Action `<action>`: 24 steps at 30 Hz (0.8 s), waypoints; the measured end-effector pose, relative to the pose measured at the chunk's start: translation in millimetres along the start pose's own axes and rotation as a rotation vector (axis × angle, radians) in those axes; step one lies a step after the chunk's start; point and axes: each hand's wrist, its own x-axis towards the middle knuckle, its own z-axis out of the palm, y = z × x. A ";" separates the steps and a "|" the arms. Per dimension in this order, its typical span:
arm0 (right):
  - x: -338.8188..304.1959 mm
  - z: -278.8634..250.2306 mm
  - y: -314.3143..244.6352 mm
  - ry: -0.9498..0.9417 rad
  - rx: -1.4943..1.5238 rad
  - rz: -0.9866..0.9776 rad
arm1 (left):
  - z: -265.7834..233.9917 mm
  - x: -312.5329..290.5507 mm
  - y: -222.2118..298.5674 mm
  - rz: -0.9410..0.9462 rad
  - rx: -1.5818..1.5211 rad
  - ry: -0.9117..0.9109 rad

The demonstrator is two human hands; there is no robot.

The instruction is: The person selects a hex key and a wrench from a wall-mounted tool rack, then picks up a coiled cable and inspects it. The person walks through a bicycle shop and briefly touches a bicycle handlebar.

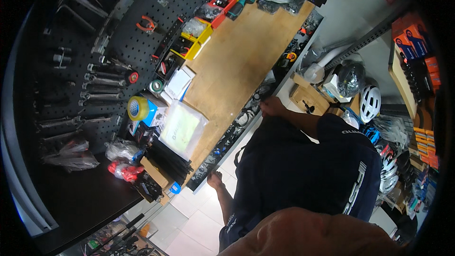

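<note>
A wooden workbench top (237, 61) runs along a black pegboard wall. Below its front edge is a long narrow tray (237, 130) full of small dark metal parts. My right hand (272, 106) reaches to the tray's rim near the bench edge, fingers curled; I cannot tell whether it holds anything. My left hand (214, 179) rests at the tray's near end, fingers partly hidden among the parts. My dark blue shirt (303, 170) fills the lower middle of the view.
Wrenches (102, 81) hang on the pegboard. Along the bench's back stand a yellow tape roll (138, 108), a clear plastic bag (182, 128), a bundle of black cable ties (170, 161), and yellow and red bins (196, 40). Right: a white helmet (369, 102), cardboard boxes (308, 96), shelves. Floor is white tile.
</note>
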 end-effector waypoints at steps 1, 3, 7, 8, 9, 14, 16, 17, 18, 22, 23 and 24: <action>6.0 -1.0 0.3 -0.030 0.055 0.004 | 4.5 2.7 4.0 -0.004 -0.014 -0.003; 19.7 -1.8 -0.4 -0.073 0.103 -0.012 | 6.5 5.3 14.6 -0.035 -0.016 -0.038; 55.7 -18.1 -7.4 -0.407 -0.007 -0.262 | 20.9 2.5 25.1 0.046 -0.143 -0.021; 61.7 -22.9 -11.8 -0.486 -0.021 -0.421 | 25.3 0.6 27.3 0.022 -0.138 0.015; 67.8 -29.9 -17.9 -0.590 -0.070 -0.512 | 28.0 -3.7 29.1 0.022 -0.134 -0.003; 90.5 -67.6 -63.4 -0.683 0.054 -0.626 | 56.7 -19.2 21.3 -0.001 -0.167 0.026; 97.1 -83.6 -82.2 -0.628 0.103 -0.556 | 67.6 -27.4 9.4 -0.034 -0.226 0.010; 101.1 -90.7 -91.3 -0.630 0.140 -0.475 | 73.1 -31.5 1.4 -0.039 -0.230 -0.024; 104.5 -97.7 -99.1 -0.582 0.169 -0.449 | 78.8 -34.0 -6.9 -0.062 -0.236 -0.039; 128.1 -115.2 -122.5 -0.315 0.125 -0.500 | 88.2 -46.7 -60.6 0.018 0.163 -0.100; 136.3 -116.5 -126.9 -0.226 0.062 -0.566 | 87.9 -48.4 -77.2 0.127 0.315 -0.125; 144.4 -117.4 -130.5 -0.199 0.068 -0.605 | 88.9 -45.9 -92.3 0.249 0.604 -0.123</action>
